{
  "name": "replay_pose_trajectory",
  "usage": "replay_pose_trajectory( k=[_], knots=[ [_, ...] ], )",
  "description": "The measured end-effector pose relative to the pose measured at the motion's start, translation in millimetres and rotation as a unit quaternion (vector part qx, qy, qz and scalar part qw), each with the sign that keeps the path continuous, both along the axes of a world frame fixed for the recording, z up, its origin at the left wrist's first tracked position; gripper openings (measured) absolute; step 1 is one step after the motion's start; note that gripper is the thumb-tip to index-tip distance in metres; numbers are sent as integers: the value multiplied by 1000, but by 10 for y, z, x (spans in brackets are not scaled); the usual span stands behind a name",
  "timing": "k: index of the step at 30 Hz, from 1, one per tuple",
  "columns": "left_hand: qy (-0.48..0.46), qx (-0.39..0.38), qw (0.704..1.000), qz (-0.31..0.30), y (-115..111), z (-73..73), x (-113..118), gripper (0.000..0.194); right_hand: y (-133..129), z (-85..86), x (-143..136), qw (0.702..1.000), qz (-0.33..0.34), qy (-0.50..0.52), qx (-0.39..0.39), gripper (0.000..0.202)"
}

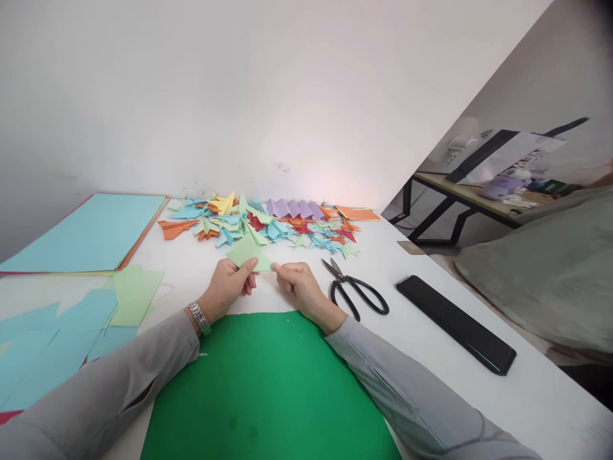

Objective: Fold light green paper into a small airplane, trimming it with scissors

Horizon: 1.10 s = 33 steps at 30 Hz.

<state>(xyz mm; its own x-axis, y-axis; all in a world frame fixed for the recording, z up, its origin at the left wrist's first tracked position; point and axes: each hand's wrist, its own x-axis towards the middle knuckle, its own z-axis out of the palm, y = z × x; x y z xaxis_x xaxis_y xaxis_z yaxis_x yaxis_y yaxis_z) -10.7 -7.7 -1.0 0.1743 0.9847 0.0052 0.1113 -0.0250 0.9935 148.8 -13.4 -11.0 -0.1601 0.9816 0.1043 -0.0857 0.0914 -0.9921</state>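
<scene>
A light green sheet of folded paper (248, 252) is held up between both hands, above the white table just beyond the green mat. My left hand (230, 283) pinches its lower left part, thumb on top. With thumb and fingertips, my right hand (297, 282) grips its right corner. Right behind the paper lies a heap of small folded paper pieces (230, 220) in blue, green, orange, red and yellow. Black-handled scissors (347, 281) lie to the right of my right hand, blades pointing away.
A green mat (272, 383) lies under my forearms. Blue paper sheets (96, 230) are stacked at back left, with cut blue pieces (52, 345) and green pieces (136, 291) nearer. A long black case (454, 322) lies right. Purple pleated paper (294, 209) stands by the wall.
</scene>
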Motion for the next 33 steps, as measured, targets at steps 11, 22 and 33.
replay_pose_trajectory(
  k=[11,22,33],
  knots=[
    [64,6,996,-59,-27,0,15,46,-13,-9,-14,996,81,-29,-9,48],
    [3,-21,994,-105,6,-6,0,38,18,-39,-1,995,88,-54,14,45],
    [6,-40,992,-119,19,35,-8,34,21,-60,-4,995,87,-37,21,41]
  ],
)
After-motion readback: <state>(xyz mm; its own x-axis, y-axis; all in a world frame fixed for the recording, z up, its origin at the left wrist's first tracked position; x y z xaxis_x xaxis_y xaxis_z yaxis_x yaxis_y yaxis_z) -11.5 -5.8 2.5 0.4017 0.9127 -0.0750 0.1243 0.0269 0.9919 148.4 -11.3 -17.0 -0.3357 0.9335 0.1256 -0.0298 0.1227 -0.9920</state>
